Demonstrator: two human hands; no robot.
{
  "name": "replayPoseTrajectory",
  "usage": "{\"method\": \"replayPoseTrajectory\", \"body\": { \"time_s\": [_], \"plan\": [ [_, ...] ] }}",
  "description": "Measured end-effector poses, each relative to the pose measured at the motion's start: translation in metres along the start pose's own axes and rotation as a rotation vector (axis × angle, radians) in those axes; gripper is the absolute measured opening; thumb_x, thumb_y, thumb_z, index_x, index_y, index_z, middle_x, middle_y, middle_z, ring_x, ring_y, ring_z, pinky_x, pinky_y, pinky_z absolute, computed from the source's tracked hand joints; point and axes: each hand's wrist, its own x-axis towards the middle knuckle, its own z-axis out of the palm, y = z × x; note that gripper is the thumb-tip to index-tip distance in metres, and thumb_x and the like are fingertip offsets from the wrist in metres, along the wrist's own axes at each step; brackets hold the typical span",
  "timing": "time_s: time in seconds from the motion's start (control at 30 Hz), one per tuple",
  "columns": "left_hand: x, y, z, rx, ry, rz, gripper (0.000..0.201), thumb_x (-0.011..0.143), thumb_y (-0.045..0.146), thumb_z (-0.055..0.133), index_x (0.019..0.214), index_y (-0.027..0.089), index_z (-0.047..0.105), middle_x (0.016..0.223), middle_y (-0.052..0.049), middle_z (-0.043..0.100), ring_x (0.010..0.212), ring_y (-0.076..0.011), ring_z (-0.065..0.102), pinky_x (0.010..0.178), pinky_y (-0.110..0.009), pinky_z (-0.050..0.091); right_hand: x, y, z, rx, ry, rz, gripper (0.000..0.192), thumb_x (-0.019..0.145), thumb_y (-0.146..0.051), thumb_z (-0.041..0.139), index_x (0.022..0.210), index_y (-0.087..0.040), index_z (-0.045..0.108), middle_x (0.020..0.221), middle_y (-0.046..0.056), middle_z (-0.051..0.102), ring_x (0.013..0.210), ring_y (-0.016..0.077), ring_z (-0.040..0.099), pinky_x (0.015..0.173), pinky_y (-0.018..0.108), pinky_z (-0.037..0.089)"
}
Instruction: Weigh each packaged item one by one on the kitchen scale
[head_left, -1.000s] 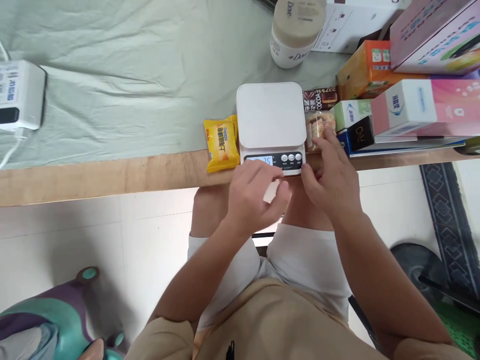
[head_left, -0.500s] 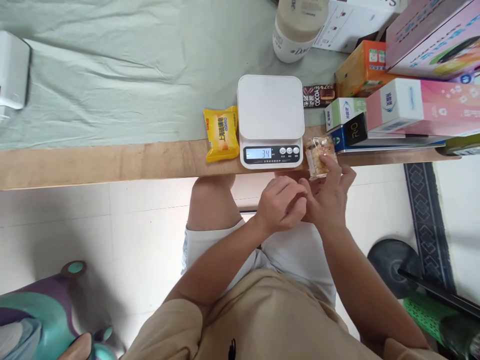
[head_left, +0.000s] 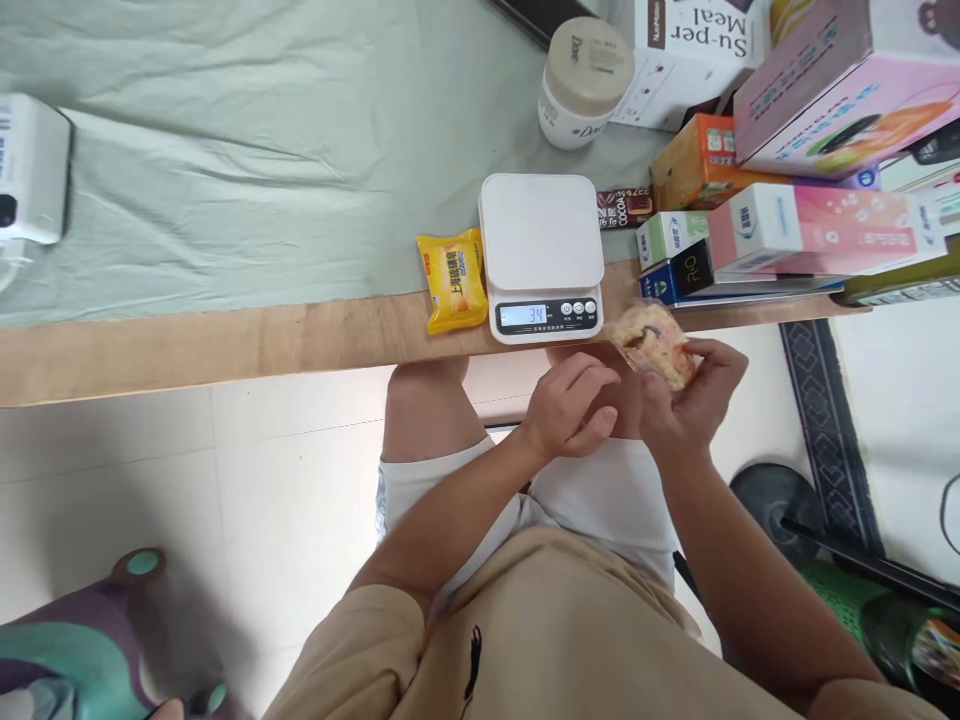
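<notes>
My right hand (head_left: 694, 400) pinches a clear-wrapped biscuit snack (head_left: 654, 345), pale with reddish and dark bits, between thumb and fingers at the table's front edge. My left hand (head_left: 574, 405) hovers over my lap in front of the scale, its fingers loosely curled, the thumb apart, nothing between them. A white kitchen scale (head_left: 541, 235) stands at the table edge with a bare platform, its display reading 34. Left of it lies a yellow soap packet (head_left: 454, 280). Behind the scale's right side, a dark cocoa snack bar (head_left: 626, 207) lies on the cloth.
Several boxes crowd the right side, among them a pink-and-white box (head_left: 825, 228) and an orange box (head_left: 694, 160). A Dove jar (head_left: 585, 85) stands behind the scale. At far left sits a white device (head_left: 34, 165) on the green cloth (head_left: 247, 180).
My right hand has picked up the wrapped snack from the table edge and turned it, bringing it slightly toward me. My left hand is now apart from the right. The camera view has shifted slightly.
</notes>
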Motion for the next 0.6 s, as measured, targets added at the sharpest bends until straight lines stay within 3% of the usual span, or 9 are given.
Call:
{"method": "replayPoseTrajectory", "body": {
  "time_s": [0.1, 0.2, 0.37, 0.47, 0.6],
  "plan": [
    [0.006, 0.000, -0.013, 0.013, 0.009, -0.005, 0.038, 0.104, 0.044, 0.035, 0.081, 0.021, 0.054, 0.067, -0.003, 0.058, 0.063, -0.0173, 0.052, 0.061, -0.032, 0.043, 0.021, -0.016, 0.015, -0.010, -0.028, -0.152, 0.044, 0.081, -0.046, 0.068, 0.114, -0.023, 0.051, 0.107, 0.006, 0.054, 0.093, 0.0202, 0.057, 0.088, 0.043, 0.053],
    [0.008, 0.001, -0.021, 0.017, 0.012, -0.024, 0.040, 0.102, 0.039, 0.038, 0.067, 0.022, 0.045, 0.054, 0.001, 0.050, 0.051, -0.0138, 0.044, 0.056, -0.031, 0.035, 0.049, -0.030, 0.048, -0.050, -0.015, -0.282, 0.038, 0.086, -0.041, 0.067, 0.115, -0.023, 0.051, 0.107, 0.007, 0.053, 0.096, 0.0210, 0.057, 0.089, 0.045, 0.053],
    [0.009, 0.001, -0.023, 0.010, 0.044, -0.042, 0.043, 0.102, 0.039, 0.037, 0.062, 0.022, 0.040, 0.050, 0.003, 0.050, 0.046, -0.0116, 0.043, 0.053, -0.028, 0.034, 0.073, -0.044, 0.097, -0.174, -0.040, -0.188, 0.049, 0.081, -0.052, 0.078, 0.106, -0.023, 0.047, 0.109, 0.008, 0.049, 0.108, 0.0267, 0.054, 0.106, 0.058, 0.046],
    [0.010, 0.002, -0.025, 0.000, 0.078, -0.042, 0.043, 0.102, 0.038, 0.038, 0.061, 0.022, 0.039, 0.048, 0.004, 0.049, 0.044, -0.0106, 0.041, 0.051, -0.027, 0.034, 0.071, -0.047, 0.101, -0.242, -0.111, -0.176, 0.058, 0.078, -0.063, 0.078, 0.107, -0.023, 0.049, 0.108, 0.009, 0.049, 0.109, 0.0282, 0.052, 0.108, 0.060, 0.043],
    [0.010, 0.005, -0.034, -0.010, 0.098, -0.033, 0.043, 0.101, 0.037, 0.038, 0.061, 0.022, 0.039, 0.047, 0.004, 0.047, 0.044, -0.0105, 0.039, 0.051, -0.027, 0.034, 0.057, -0.035, 0.084, -0.089, -0.112, -0.253, 0.064, 0.087, -0.080, 0.056, 0.115, -0.022, 0.054, 0.107, 0.009, 0.052, 0.102, 0.0261, 0.053, 0.100, 0.053, 0.045]
  ]
}}
